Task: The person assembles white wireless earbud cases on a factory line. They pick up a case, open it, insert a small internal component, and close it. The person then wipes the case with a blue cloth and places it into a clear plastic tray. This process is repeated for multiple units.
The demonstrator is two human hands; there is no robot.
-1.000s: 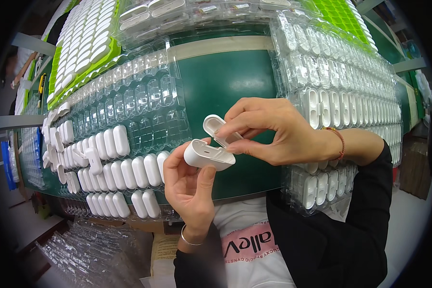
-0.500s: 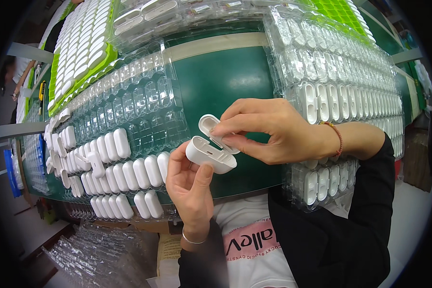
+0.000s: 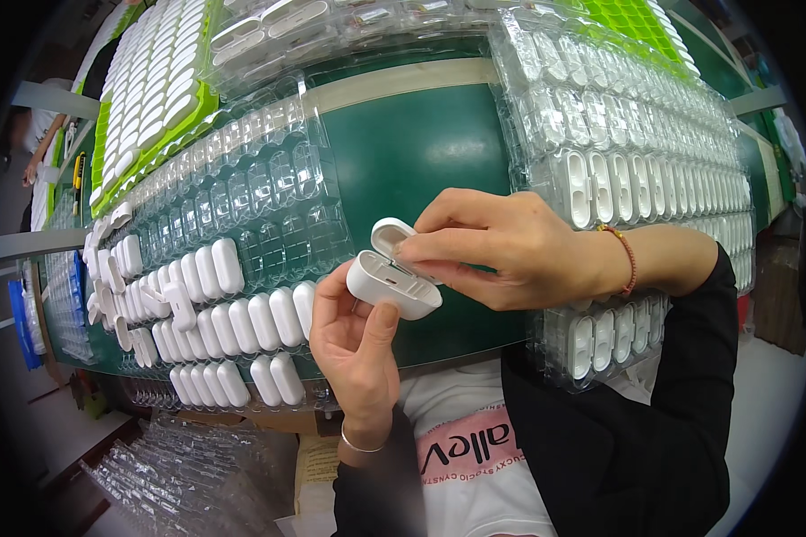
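My left hand (image 3: 358, 353) holds the lower shell of a white earbud charging case (image 3: 392, 288), thumb on its near side and fingers behind. The shell's open top faces up and away. My right hand (image 3: 519, 251) pinches the case's white lid (image 3: 389, 234), which stands tilted back along the shell's far edge with its hollow side showing. Lid and shell meet at the hinge edge, partly hidden by my right fingertips. Whether they are joined there I cannot tell.
At left, a clear plastic tray (image 3: 269, 192) bears rows of white cases (image 3: 249, 328) and a loose pile of white parts (image 3: 115, 285). Stacked clear trays (image 3: 546, 134) with open white shells (image 3: 620, 188) stand at right. A green tray (image 3: 204, 100) of white pieces lies far left.
My right hand has shifted slightly, bringing the lid down against the shell's far edge; the gap between them has narrowed. My left hand has hardly moved.
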